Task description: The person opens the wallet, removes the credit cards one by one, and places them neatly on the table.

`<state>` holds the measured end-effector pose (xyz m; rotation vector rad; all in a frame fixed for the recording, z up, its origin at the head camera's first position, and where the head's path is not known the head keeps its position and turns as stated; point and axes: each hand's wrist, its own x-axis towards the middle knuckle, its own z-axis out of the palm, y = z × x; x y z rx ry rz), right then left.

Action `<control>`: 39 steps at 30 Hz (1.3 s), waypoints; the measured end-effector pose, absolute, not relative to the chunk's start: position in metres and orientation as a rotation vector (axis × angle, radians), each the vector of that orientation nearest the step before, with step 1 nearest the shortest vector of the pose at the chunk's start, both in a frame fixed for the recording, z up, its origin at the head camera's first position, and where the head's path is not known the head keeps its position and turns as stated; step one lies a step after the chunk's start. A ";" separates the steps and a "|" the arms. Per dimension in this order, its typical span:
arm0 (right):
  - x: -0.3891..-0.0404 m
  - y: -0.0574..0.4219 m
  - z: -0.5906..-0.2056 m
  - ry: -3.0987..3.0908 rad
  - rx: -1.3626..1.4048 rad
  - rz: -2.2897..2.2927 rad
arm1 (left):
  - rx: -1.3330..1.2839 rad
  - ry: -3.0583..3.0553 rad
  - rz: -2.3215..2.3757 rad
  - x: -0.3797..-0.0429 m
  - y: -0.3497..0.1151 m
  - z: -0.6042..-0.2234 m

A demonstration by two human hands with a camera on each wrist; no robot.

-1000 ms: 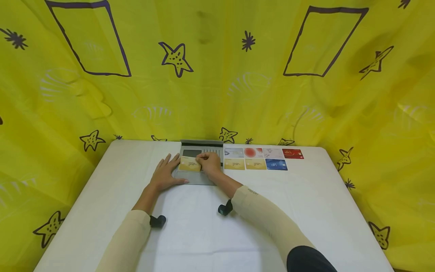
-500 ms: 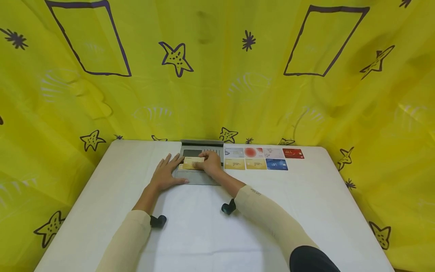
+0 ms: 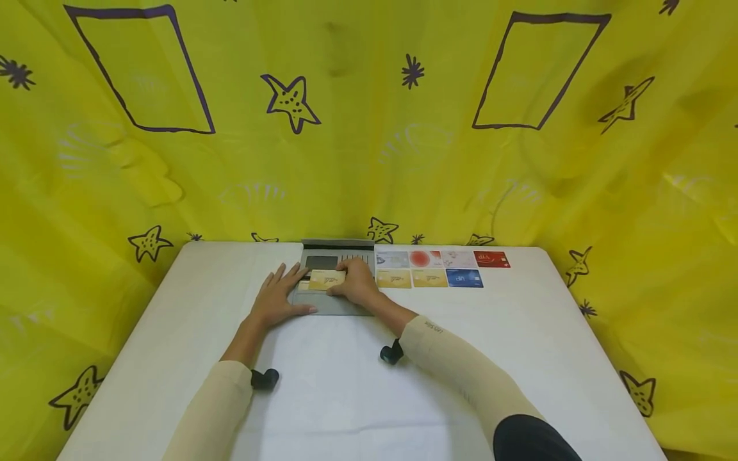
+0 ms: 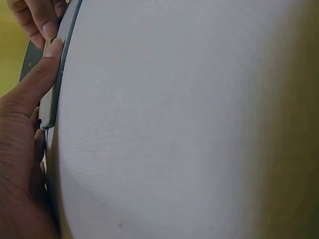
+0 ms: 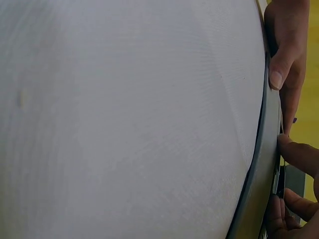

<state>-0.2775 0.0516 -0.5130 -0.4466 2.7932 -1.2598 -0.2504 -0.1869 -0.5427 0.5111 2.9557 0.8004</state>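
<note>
A grey wallet-like card holder (image 3: 337, 305), with a dark window and slots, lies opened out at the table's back edge. My right hand (image 3: 359, 282) pinches a gold card (image 3: 324, 279) by its right end, over the holder's middle. Under that card's left end shows a strip of another gold-coloured card (image 3: 303, 285). My left hand (image 3: 277, 298) rests on the holder's left side, fingers spread, thumb along the lower part. The right wrist view shows fingers and thumb (image 5: 299, 154) of my right hand at the holder's edge; the card's exact seating in a slot cannot be made out.
Right of the holder lie two rows of cards: pale ones, one with a red disc (image 3: 425, 258), and a red card (image 3: 492, 259) behind; gold cards (image 3: 429, 278) and a blue card (image 3: 464, 278) in front. A yellow curtain (image 3: 369, 160) hangs behind the white table (image 3: 328, 384).
My right hand has shifted the gold card to the right across the holder, uncovering a strip of another gold-coloured card at its left. The left hand stays in place. The view has shifted slightly.
</note>
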 end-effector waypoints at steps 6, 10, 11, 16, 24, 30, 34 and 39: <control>-0.278 0.054 -0.511 2.777 -0.447 -1.242 | 0.506 2.959 0.796 -0.249 -0.187 -0.542; -0.277 0.058 -0.511 2.790 -0.463 -1.245 | 0.512 2.963 0.789 -0.249 -0.188 -0.543; -0.277 0.059 -0.511 2.797 -0.468 -1.239 | 0.515 2.963 0.790 -0.250 -0.188 -0.543; -0.275 0.065 -0.512 2.896 -0.518 -1.135 | 0.528 2.959 0.806 -0.250 -0.189 -0.544; -0.270 0.084 -0.509 2.900 -0.532 -1.168 | 0.535 2.957 0.811 -0.248 -0.188 -0.542; -0.267 0.101 -0.507 2.868 -0.485 -1.213 | 0.534 2.958 0.808 -0.249 -0.188 -0.542; -0.265 0.115 -0.507 2.880 -0.457 -1.208 | 0.541 2.962 0.807 -0.249 -0.188 -0.543; -0.260 0.133 -0.509 2.892 -0.396 -1.196 | 0.538 2.964 0.794 -0.250 -0.189 -0.545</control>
